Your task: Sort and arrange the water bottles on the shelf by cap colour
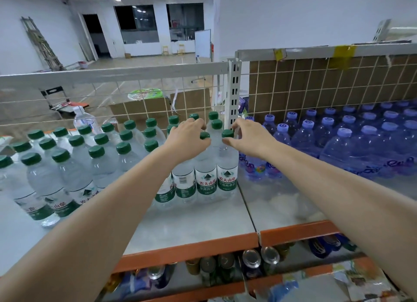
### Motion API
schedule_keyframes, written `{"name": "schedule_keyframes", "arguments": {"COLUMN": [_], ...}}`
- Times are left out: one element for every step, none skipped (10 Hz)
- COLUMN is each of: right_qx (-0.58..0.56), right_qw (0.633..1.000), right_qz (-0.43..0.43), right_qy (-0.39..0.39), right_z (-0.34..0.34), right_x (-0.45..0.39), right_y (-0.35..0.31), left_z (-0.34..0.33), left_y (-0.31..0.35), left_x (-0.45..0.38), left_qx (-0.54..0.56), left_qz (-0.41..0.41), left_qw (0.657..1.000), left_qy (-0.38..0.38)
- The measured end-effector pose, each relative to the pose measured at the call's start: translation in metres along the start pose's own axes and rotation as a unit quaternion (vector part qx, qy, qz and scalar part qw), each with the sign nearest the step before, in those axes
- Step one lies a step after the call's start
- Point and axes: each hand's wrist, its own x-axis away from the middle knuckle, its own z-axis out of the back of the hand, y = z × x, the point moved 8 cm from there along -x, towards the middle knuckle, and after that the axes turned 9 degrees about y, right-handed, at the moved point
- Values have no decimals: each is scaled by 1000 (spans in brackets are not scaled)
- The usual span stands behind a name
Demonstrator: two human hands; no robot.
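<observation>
Head view: metal shelf (198, 225) with orange front rail, wire grid back. Left bay holds rows of green-capped water bottles (74, 164), right bay holds blue-capped water bottles (352, 143), split at the slotted upright post (233, 91). Sorting looks mostly done; this seems to be tidying the right end of the green block.

Left hand (188, 138) lies over the bottle tops, fingers curled down round a cap or neck I can't see directly. Right hand (249, 138) pinches the front-right green-capped bottle (227, 166) at its neck, thumb under the green cap (227, 133), index finger behind it, just beside the post.

Handling guess: bottles look full, so moderately heavy, thin PET walls that flex when squeezed, smooth labels a bit slippery. Neck just under the cap ring is the stiffest hold; the body is better for sliding. Packed rows topple in chains, so push low and slowly.
</observation>
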Motion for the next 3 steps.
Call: {"name": "schedule_keyframes", "arguments": {"right_qx": [13, 26, 29], "right_qw": [1000, 1000, 999], "right_qz": [-10, -16, -20], "right_qy": [-8, 0, 0], "right_z": [3, 6, 11], "right_x": [10, 16, 28], "right_y": [-8, -14, -22], "left_z": [4, 9, 14], "left_y": [2, 2, 4], "left_x": [7, 11, 19], "left_qx": [-9, -17, -6], "left_qz": [-6, -8, -14], "left_qw": [1000, 1000, 1000], "left_qy": [-7, -6, -12]}}
